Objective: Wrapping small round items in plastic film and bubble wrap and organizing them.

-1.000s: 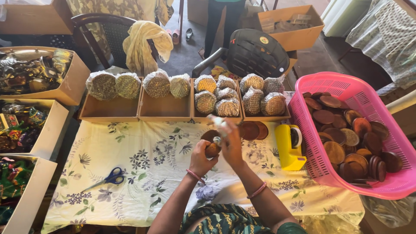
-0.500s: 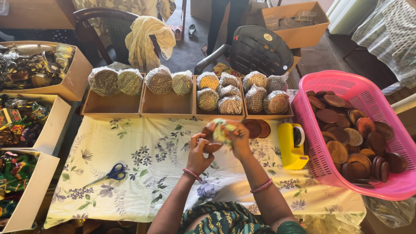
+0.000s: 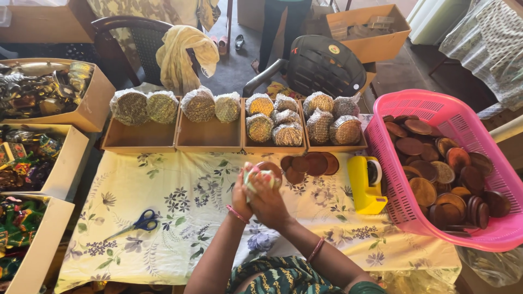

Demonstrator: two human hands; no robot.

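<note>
Bench: floral cloth, covers the top.
Room: cardboard trays of wrapped bundles at far edge, chair behind.
Right side: pink basket of brown discs, yellow tape dispenser.
Left side: blue scissors.
Hands: left hand and right hand both clenched round wrapped disc.
Disc: held above bench centre, mostly covered; axis and facing can't tell.

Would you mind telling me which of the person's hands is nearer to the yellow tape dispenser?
The right hand. It sits just left of the yellow tape dispenser, clasped around a small wrapped bundle; the left hand is on the bundle's far side, farther from the dispenser.
</note>
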